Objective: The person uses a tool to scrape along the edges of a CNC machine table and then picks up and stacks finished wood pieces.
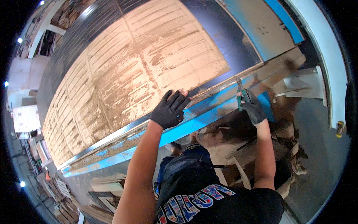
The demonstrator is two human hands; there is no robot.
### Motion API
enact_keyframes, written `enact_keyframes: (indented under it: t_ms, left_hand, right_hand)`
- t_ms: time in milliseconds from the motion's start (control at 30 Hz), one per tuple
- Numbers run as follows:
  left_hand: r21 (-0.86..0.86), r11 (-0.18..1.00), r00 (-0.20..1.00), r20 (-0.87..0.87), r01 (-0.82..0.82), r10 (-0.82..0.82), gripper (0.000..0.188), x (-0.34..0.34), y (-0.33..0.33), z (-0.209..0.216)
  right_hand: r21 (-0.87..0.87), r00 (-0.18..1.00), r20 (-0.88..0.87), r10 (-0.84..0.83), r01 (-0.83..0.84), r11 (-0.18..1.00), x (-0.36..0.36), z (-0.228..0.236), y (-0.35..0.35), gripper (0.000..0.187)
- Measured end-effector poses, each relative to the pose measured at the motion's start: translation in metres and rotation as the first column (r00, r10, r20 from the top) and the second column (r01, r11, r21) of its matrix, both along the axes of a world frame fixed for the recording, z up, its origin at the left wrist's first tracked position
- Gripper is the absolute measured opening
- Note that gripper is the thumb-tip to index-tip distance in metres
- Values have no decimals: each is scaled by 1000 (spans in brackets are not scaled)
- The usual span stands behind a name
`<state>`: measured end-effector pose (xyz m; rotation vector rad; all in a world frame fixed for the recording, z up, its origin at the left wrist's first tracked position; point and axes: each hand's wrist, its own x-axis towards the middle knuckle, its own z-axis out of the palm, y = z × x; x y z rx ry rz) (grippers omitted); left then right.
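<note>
My left hand [168,111], in a black glove with one bare fingertip showing, is spread out at the near edge of a large tan panel [179,56]. Its fingers reach over that edge; whether they press on it I cannot tell. The panel has rows of ridges and brown, wet-looking patches, and a dark shiny sheet [214,28] shows beside it. To the right, my gloved right hand [254,109] is closed round green-handled pliers [239,86]. Their metal jaws point away from me, above the smeared blue edge [179,129] of the table.
At the upper right lies a blue and tan board [257,26], beside a white post [332,48] and a white bracket [305,84]. Brown cardboard scraps [242,158] are on the floor near me. Wood pieces [108,186] are stacked at lower left. A small yellow object [339,128] is far right.
</note>
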<state>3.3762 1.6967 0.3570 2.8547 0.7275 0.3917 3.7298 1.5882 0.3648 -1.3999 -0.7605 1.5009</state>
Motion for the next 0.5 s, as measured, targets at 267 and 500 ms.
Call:
enact_keyframes:
  t_ms: [267,500]
  left_hand:
    - [25,1000,1000,-12,0,0,61,0,1,-2]
    - [6,1000,1000,7,-6,6,61,-4,1,-7]
  right_hand:
    - [-41,890,445,102,-93,995,-75,-15,0,23]
    - [249,438,889,-134,-217,944,-100,5,12,25]
